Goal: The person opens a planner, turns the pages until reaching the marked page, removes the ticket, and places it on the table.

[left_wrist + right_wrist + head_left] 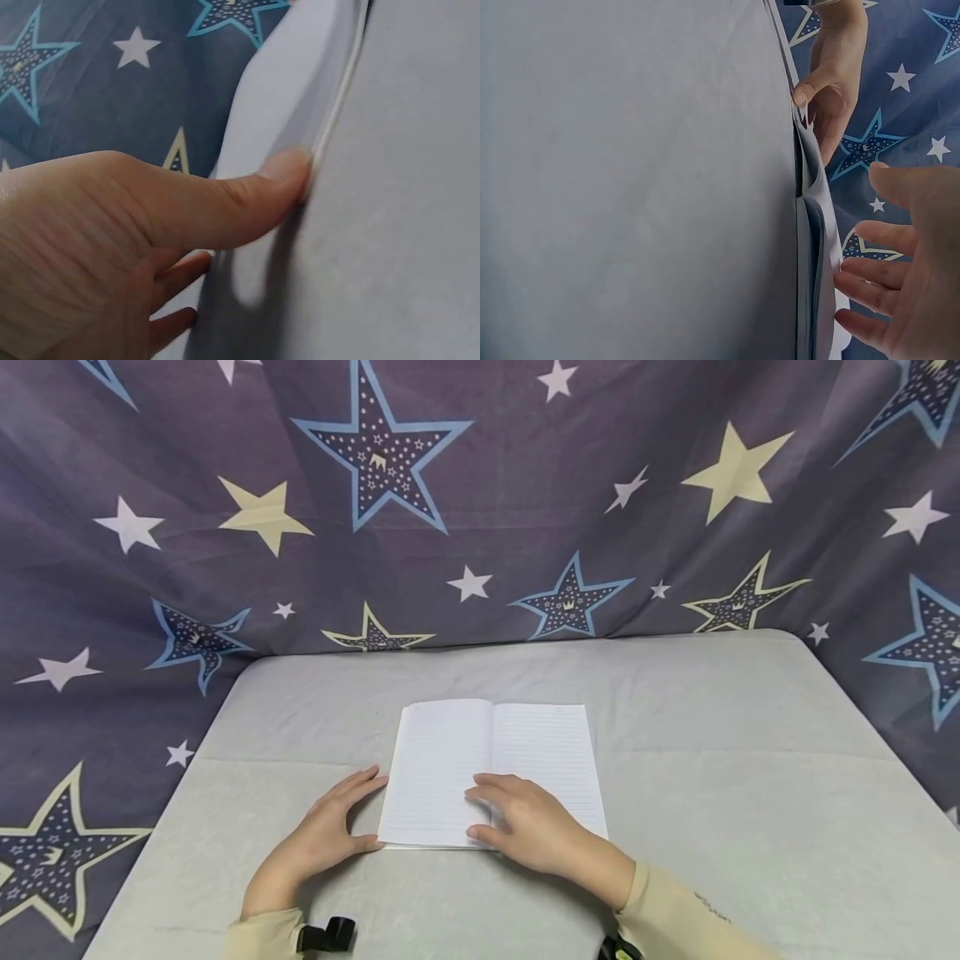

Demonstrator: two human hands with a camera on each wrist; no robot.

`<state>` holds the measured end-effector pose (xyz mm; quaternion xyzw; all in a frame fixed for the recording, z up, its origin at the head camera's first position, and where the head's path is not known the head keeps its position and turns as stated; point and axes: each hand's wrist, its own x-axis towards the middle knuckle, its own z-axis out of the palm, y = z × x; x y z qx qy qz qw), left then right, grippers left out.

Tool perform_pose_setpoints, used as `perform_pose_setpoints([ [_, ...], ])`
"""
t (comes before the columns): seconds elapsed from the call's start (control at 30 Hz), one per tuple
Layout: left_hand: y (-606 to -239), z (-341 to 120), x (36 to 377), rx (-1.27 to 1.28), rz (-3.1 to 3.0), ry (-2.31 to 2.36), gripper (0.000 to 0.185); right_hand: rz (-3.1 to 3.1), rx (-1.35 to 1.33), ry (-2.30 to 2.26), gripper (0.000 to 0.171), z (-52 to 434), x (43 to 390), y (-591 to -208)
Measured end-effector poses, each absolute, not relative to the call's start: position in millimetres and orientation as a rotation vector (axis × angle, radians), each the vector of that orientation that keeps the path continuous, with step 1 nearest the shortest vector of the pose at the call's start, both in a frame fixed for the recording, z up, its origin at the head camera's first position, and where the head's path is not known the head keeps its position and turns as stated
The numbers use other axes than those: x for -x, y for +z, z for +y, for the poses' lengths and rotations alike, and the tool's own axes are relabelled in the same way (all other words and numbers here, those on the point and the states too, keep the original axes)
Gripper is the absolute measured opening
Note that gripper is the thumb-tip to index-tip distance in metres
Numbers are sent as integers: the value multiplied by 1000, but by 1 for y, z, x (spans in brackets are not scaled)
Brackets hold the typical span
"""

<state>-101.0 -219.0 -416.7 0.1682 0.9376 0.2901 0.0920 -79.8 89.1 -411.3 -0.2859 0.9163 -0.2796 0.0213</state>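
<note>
An open lined notebook (pixel 442 777) with blank ruled pages lies flat on the covered table. My left hand (pixel 322 835) is at its left edge; in the left wrist view the thumb (pixel 255 195) touches the notebook's edge (pixel 339 97). The other fingers reach along that side, partly hidden behind the hand in that view. My right hand (pixel 532 827) is over the middle fold and lower right page, fingers spread and loosely bent. In the right wrist view the right hand's fingertips (pixel 851 281) are at the pages (pixel 826 247), with nothing gripped between finger and thumb.
A light grey cloth (pixel 712 777) covers the table. Behind and beside it hangs a dark curtain (pixel 495 485) printed with stars. Black straps with small devices (pixel 327 935) sit on both wrists, over pale yellow sleeves (pixel 690 914).
</note>
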Motion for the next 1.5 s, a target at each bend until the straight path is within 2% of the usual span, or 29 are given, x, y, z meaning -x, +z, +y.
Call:
perform_pose_setpoints([
  [0.17, -410, -223, 100, -453, 2721, 929, 84, 2864, 948, -793, 42, 89, 80, -415],
  [0.5, -399, -212, 101, -420, 2718, 1089, 53, 2847, 1018, -681, 41, 91, 77, -416],
  [0.83, -401, -207, 110, -377, 2765, 1158, 42, 2782, 1029, -723, 37, 97, 79, -417],
  [1.0, -412, -202, 123, -517, 2733, 1112, 48, 2755, 1033, -740, 37, 97, 81, -416],
  [1.2, -421, -201, 133, -730, 2718, 956, 65, 2705, 1029, -788, 38, 104, 78, -412],
  [1.33, -424, -203, 135, -748, 2696, 913, 72, 2742, 1025, -858, 42, 129, 77, -409],
  [1.5, -426, -204, 134, -698, 2674, 896, 80, 2832, 929, -875, 59, 173, 80, -408],
])
